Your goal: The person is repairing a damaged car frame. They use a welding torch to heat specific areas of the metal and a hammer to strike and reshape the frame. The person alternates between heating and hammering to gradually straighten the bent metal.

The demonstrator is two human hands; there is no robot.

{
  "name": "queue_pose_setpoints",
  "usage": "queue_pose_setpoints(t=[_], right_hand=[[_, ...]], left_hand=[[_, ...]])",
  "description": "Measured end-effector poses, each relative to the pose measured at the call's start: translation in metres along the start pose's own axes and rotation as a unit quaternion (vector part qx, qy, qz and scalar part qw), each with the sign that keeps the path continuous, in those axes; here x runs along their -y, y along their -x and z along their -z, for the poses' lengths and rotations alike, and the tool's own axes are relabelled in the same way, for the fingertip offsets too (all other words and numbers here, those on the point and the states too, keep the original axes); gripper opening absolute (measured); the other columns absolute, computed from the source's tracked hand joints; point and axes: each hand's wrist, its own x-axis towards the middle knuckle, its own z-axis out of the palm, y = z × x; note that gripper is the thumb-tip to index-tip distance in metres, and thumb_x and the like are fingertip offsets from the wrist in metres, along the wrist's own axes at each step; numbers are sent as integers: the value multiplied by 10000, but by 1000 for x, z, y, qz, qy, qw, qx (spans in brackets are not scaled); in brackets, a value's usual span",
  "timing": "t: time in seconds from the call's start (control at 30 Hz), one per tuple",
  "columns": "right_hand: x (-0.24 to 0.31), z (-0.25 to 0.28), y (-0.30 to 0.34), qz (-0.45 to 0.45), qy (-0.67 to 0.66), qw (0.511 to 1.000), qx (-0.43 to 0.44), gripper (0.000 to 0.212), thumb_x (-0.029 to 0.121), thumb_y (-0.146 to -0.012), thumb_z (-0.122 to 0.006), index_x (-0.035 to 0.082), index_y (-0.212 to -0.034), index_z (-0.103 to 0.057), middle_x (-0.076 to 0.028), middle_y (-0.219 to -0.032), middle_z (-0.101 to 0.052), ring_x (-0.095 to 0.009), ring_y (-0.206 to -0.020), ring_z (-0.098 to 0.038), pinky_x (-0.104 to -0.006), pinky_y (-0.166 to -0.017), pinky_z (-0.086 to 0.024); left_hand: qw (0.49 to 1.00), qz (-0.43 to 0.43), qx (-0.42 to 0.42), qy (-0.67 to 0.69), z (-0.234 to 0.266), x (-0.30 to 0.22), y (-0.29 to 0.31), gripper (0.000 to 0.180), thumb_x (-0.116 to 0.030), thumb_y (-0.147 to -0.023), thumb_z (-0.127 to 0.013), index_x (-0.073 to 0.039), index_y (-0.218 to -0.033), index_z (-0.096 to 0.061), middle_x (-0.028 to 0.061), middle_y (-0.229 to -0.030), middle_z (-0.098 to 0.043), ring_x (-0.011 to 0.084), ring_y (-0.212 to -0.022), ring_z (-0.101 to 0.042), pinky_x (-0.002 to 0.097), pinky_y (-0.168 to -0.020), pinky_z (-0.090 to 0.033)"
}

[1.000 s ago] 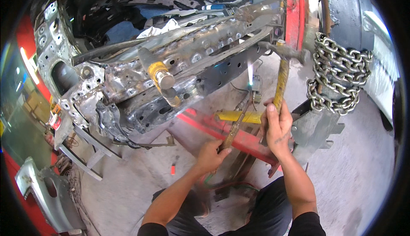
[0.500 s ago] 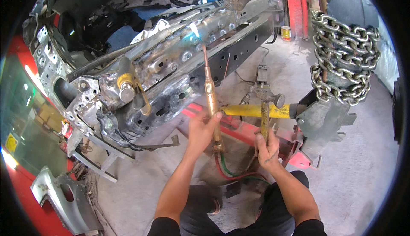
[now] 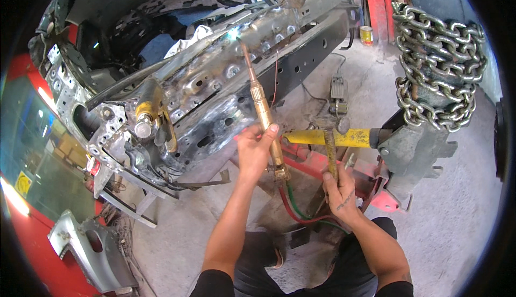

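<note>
My left hand [image 3: 255, 152] is closed around a brass gas torch [image 3: 262, 106], with red and green hoses [image 3: 293, 205] running from its lower end. The torch's tip points up at a bare, scorched car body rail [image 3: 196, 85], where a small bright bluish-white flame [image 3: 234, 34] meets the metal. Lower and to the right, my right hand [image 3: 341, 196] grips a worn hammer [image 3: 331, 154] by its handle, held upright in front of a yellow cylinder [image 3: 352, 138]. The hammer's head is hard to make out against the things behind it.
A yellow-and-metal clamp [image 3: 145, 117] sits at the rail's near end. Right of me, thick chain [image 3: 438, 71] wraps a post above a red frame [image 3: 384, 197]. A pedal [image 3: 338, 88] and a can [image 3: 366, 35] stand on the floor. A loose silver fender [image 3: 88, 248] lies at lower left.
The torch has tilted left, and its flame has moved slightly left and up along the rail, looking smaller and brighter. My right hand with the hammer has shifted a little lower. The whole view has moved slightly.
</note>
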Motion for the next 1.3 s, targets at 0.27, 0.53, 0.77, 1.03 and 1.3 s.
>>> queue_pose_setpoints(t=[0.27, 0.53, 0.77, 1.03, 1.3], right_hand=[[6, -6, 0, -17, -24, 1000, 1, 279, 270, -1042, -565, -3, -984, -557, -70, -619, -517, -160, -527, -503, -337, -515, -413], [13, -13, 2, -30, -16, 999, 24, 320, 289, -1024, -597, -30, -1010, -571, -184, -676, -554, -293, -566, -581, -383, -572, -456], [17, -13, 2, -21, -9, 999, 37, 310, 279, -1027, -592, -32, -1021, -594, -192, -689, -577, -313, -578, -608, -390, -571, -461], [14, -12, 2, -35, 3, 999, 40, 309, 280, -1027, -589, -29, -1024, -596, -204, -704, -586, -342, -606, -625, -408, -587, -465], [14, -12, 4, -48, 1, 998, 42, 305, 274, -1021, -595, -31, -1043, -595, -209, -723, -596, -355, -628, -632, -411, -607, -477]], left_hand=[[1000, 15, 9, -9, 5, -1, -4, 314, -299, -965, -723, 1, -880, -688, -20, -688, -597, 26, -543, -432, 226, -480, -289], [1000, 13, 13, -16, 3, -2, -10, 325, -304, -960, -725, 9, -882, -694, -4, -685, -616, 42, -554, -458, 247, -491, -317], [999, 11, 10, -47, 5, 0, -13, 359, -326, -939, -745, 26, -875, -705, 25, -682, -639, 91, -607, -532, 293, -544, -413], [999, 8, 9, -36, 2, -2, -12, 347, -312, -941, -743, 31, -897, -710, 30, -683, -642, 92, -606, -539, 294, -547, -422], [999, 18, 24, -24, -5, -10, -14, 342, -302, -950, -734, 38, -960, -705, 32, -707, -648, 83, -607, -546, 278, -541, -423]])
